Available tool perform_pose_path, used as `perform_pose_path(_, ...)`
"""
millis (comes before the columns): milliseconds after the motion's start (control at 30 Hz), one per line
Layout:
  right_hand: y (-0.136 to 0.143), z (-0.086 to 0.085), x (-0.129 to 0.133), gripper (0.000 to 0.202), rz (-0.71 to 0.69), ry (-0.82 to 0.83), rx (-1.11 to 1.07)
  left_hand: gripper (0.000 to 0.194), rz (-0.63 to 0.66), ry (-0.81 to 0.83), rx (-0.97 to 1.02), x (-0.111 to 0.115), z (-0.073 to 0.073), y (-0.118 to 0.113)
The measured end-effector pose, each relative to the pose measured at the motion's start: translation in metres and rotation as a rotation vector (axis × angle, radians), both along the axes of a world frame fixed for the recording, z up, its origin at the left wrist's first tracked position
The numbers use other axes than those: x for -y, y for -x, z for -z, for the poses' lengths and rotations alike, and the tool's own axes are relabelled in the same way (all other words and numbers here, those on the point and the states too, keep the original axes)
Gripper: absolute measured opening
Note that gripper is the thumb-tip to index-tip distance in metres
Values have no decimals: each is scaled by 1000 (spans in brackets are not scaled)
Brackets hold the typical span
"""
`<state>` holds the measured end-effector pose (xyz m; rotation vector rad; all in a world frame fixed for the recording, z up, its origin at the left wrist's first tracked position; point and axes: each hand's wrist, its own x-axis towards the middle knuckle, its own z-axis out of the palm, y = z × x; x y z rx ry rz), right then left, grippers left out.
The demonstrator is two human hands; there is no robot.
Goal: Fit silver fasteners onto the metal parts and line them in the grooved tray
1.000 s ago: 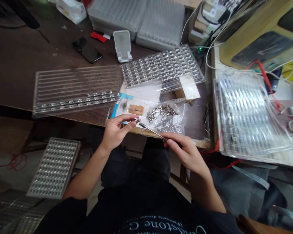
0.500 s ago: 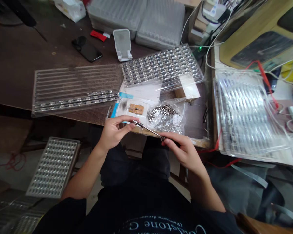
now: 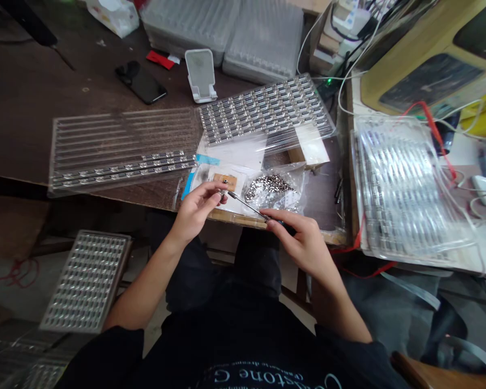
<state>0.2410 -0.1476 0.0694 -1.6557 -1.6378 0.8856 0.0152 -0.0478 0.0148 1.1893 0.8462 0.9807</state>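
Close to the table's front edge, my left hand point(image 3: 194, 212) pinches a small metal connector point(image 3: 223, 196), partly covered by the fingers. My right hand point(image 3: 299, 235) is closed around the handle of a screwdriver point(image 3: 249, 206), whose shaft points left. The screwdriver's tip end is close by the connector; whether they touch I cannot tell. Just behind the hands lie a brown block point(image 3: 231, 182) with a small dark hole piece, and a clear plastic bag point(image 3: 295, 181) of small shiny metal parts point(image 3: 267, 186).
A clear tray point(image 3: 117, 129) holds a few rows of connectors; another tray point(image 3: 263, 108) behind is filled with them. Stacked trays point(image 3: 405, 183) lie right. A phone point(image 3: 143, 84), a white stand point(image 3: 201, 75) and a small box point(image 3: 311, 146) are also on the table. A filled tray point(image 3: 85, 281) sits lower left.
Both hands have moved slightly up and away from my body. The connector has turned in my left fingers, and the screwdriver's tip end now seems a little apart from it.
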Motion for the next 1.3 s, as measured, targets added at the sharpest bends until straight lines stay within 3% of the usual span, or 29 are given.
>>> perform_pose_path(133, -9, -3, 0, 30, 54, 56, -40, 31, -33, 48, -29, -2, 8, 2)
perform_pose_path(233, -30, 7, 5, 31, 269, -6, -5, 34, -32, 75, -62, -3, 7, 7)
perform_pose_path(367, -66, 34, 21, 40, 538, -81, 246, 27, -70, 70, -168, -5, 0, 11)
perform_pose_path(467, -88, 48, 29, 42, 582, -32, 371, 22, -10, 45, -259, -6, 3, 7)
perform_pose_path(567, -82, 42, 29, 37, 654, -128, 391, 23, 77, -77, -332, 3, 4, -5)
perform_pose_path(633, -62, 29, 27, 29, 595, -204, 268, 25, 126, -215, -381, 14, 1, -15)
perform_pose_path(767, -12, 11, 16, 20, 189, -86, -124, 22, 202, -522, -413, 32, -12, -31)
perform_pose_path(933, 20, 17, -6, 30, 147, -46, -301, 18, 188, -723, -332, 33, -19, -28)
perform_pose_path(1100, 32, 17, -14, 33, 63, -26, -296, 21, 167, -652, -369, 35, -12, -12)
perform_pose_path(1300, 35, 16, -25, 28, 1, -78, -239, 28, 192, -392, -422, 34, -16, -5)
